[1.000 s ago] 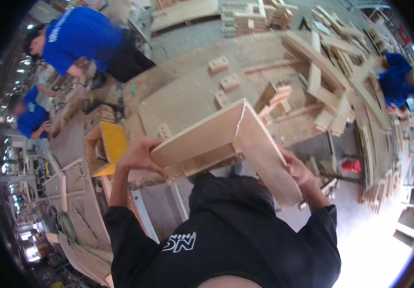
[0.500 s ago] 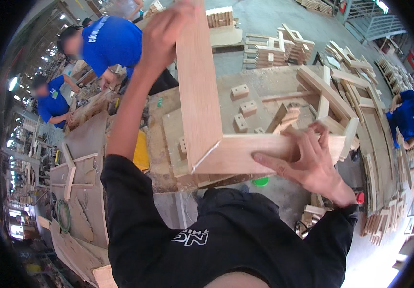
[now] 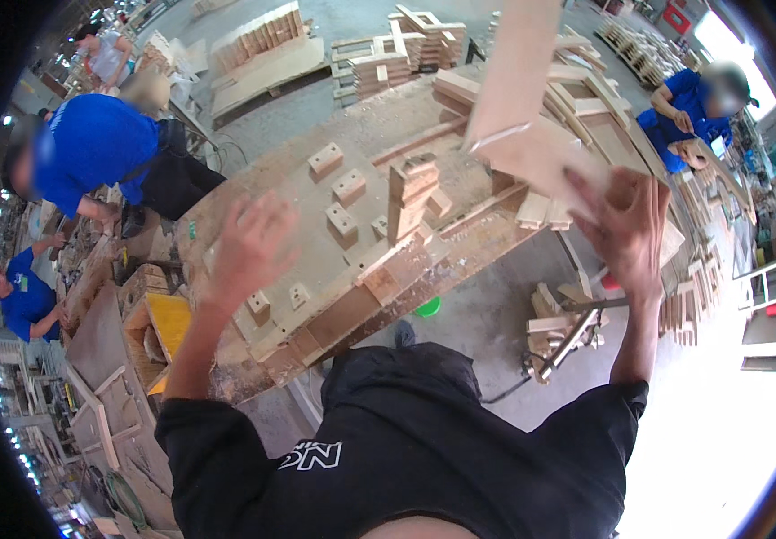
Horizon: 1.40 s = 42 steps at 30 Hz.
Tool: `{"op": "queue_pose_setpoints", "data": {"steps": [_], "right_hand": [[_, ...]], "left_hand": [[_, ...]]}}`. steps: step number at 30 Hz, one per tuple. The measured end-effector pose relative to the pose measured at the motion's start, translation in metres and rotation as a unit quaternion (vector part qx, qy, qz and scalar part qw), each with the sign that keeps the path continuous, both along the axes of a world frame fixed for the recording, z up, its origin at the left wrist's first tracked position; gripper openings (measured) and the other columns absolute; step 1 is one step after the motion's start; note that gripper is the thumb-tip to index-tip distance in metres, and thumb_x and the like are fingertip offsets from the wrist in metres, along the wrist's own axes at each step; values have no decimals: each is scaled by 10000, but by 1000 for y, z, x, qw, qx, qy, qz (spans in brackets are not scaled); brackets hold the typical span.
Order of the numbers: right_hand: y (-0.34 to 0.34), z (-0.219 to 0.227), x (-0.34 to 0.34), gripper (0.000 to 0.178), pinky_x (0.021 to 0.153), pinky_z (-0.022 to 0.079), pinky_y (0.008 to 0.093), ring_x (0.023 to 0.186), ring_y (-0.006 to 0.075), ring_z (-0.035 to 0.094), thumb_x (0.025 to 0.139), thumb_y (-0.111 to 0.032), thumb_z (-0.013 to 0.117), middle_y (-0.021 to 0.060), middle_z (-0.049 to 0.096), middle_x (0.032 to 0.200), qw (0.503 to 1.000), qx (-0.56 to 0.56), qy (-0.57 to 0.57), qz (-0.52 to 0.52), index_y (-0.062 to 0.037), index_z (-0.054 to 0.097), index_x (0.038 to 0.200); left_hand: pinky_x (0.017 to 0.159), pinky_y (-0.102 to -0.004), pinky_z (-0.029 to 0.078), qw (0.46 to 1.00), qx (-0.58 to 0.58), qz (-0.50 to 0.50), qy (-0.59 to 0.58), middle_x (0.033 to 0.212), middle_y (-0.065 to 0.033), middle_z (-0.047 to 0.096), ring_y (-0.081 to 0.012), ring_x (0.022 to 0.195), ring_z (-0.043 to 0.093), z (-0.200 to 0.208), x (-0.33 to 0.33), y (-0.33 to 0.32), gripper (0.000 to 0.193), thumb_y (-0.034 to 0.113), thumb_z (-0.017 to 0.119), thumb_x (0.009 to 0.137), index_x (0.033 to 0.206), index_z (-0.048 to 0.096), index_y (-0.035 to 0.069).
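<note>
My right hand (image 3: 626, 220) grips one arm of an L-shaped wooden frame piece (image 3: 518, 81), lifted over the right part of the workbench. White glue shows along its mitred corner. My left hand (image 3: 257, 242), smeared by motion, is empty with its fingers apart above the left end of a jig board (image 3: 302, 256). Small wooden blocks (image 3: 349, 184) with drilled holes stand on that board. Near its right end, short upright wood pieces (image 3: 410, 198) rise beside the jig.
A yellow-faced wooden box (image 3: 168, 328) is left of the bench. Stacked frame parts (image 3: 397, 54) lie beyond it. More frames (image 3: 585, 85) are piled at the right. Co-workers in blue shirts (image 3: 100, 144) work at left and far right. A green object (image 3: 427, 307) lies on the floor.
My left hand has let go of the L-shaped frame piece and come down over the jig board. My right hand has carried the piece up and to the right. The view has turned.
</note>
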State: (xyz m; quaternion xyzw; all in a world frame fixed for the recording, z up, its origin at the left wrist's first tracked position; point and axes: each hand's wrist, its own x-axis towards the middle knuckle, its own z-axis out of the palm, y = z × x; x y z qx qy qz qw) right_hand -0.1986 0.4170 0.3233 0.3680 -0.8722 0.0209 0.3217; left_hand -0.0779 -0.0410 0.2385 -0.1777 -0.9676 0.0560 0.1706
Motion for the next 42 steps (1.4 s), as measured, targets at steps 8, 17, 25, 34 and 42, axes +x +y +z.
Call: {"op": "queue_pose_setpoints", "data": {"steps": [8,17,25,34,42], "right_hand": [[51,-91,-76,624,927,403,428,996,262,545,740,-315,811,112,576,1014,986,23,-155,-50,-327,617,1333],[38,-186,-129,775,961,411,459,1053,327,576,676,-324,850,151,599,1083,950,-13,-312,-15,-291,549,1390],[57,-201,-236,790,911,507,483,1006,414,649,736,-501,788,202,685,1097,954,-191,-226,-46,-184,516,1406],[-6,-211,-230,864,1045,377,576,1279,397,482,668,-537,827,179,583,1315,943,-28,-292,-158,-183,527,1397],[-85,-210,-149,580,957,469,514,1166,368,570,760,-408,812,204,591,1277,938,-236,-250,-51,-88,620,1204]], "left_hand": [[1138,-561,249,943,96,161,-274,1350,-155,551,-345,1344,422,-153,64,17,669,457,697,831,1340,522,60],[975,-472,444,898,206,267,-281,1150,-232,636,-396,1158,552,-175,87,34,576,317,737,806,1249,566,-8],[966,-479,453,884,246,275,-287,1110,-259,643,-419,1136,559,-167,73,44,535,283,745,790,1194,585,-29],[897,-491,458,896,256,280,-233,1038,-226,643,-407,1041,585,-174,83,49,511,285,747,790,1175,595,-15],[945,-493,448,892,255,300,-222,1097,-233,641,-412,1097,574,-178,88,48,540,292,748,792,1208,590,-15]]}}
